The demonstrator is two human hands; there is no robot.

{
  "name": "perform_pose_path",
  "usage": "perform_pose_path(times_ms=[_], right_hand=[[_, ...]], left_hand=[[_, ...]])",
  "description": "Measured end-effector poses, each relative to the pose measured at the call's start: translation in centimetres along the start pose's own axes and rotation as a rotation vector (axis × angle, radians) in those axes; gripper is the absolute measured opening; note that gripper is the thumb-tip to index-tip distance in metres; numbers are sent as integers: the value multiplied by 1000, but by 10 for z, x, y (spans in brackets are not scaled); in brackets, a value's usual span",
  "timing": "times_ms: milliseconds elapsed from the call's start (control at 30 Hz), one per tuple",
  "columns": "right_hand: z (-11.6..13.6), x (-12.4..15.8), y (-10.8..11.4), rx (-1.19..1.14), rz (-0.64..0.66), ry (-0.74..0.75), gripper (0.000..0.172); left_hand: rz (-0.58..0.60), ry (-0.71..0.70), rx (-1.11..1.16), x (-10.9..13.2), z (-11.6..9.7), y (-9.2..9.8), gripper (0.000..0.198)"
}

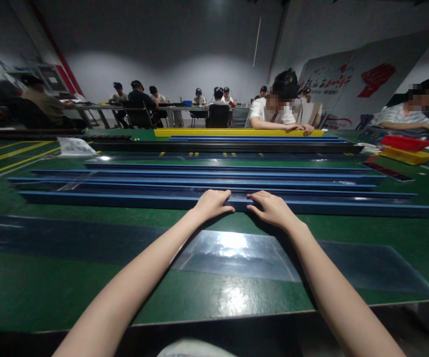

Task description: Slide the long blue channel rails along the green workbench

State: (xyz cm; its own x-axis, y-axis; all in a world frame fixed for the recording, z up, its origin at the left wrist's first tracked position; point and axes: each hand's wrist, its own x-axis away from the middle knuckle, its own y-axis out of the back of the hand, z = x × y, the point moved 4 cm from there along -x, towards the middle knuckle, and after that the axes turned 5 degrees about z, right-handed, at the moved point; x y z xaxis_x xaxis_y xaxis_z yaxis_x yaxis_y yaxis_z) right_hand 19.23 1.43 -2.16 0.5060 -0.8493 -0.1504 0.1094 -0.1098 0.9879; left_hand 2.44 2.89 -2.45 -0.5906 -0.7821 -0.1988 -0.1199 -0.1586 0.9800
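Observation:
A long blue channel strip (125, 199) lies crosswise on the green table in front of me. My left hand (211, 204) grips it near its middle, fingers over the near wall and thumb on the front face. A short way to the right, my right hand (272, 207) holds the same strip in a similar way; its fingertips are partly hidden behind the wall. Several more blue channel strips (207, 174) lie parallel just behind it. Between my forearms and beyond them, a clear flat plastic sheet (236, 255) stretches along the near side of the table.
The green table (169, 305) has its near edge below my forearms. Farther back lie a black strip (236, 147) and a yellow strip (214, 132), which a co-worker (274, 116) touches. Red (405, 143) and yellow trays (407, 155) stand right; a crumpled plastic bag (75, 147) lies left.

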Motion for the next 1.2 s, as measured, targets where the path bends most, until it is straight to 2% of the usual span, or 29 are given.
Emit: perform_pose_path(times_ms=[400,667,1200], right_hand=[[0,0,0,5,-3,-1,37],[0,0,0,-5,5,-2,37],[-1,0,-2,10,-14,9,37]], left_hand=[[-4,8,-7,0,0,0,31],[-45,-56,42,2,1,-3,29],[14,-134,-68,1,-4,-5,28]])
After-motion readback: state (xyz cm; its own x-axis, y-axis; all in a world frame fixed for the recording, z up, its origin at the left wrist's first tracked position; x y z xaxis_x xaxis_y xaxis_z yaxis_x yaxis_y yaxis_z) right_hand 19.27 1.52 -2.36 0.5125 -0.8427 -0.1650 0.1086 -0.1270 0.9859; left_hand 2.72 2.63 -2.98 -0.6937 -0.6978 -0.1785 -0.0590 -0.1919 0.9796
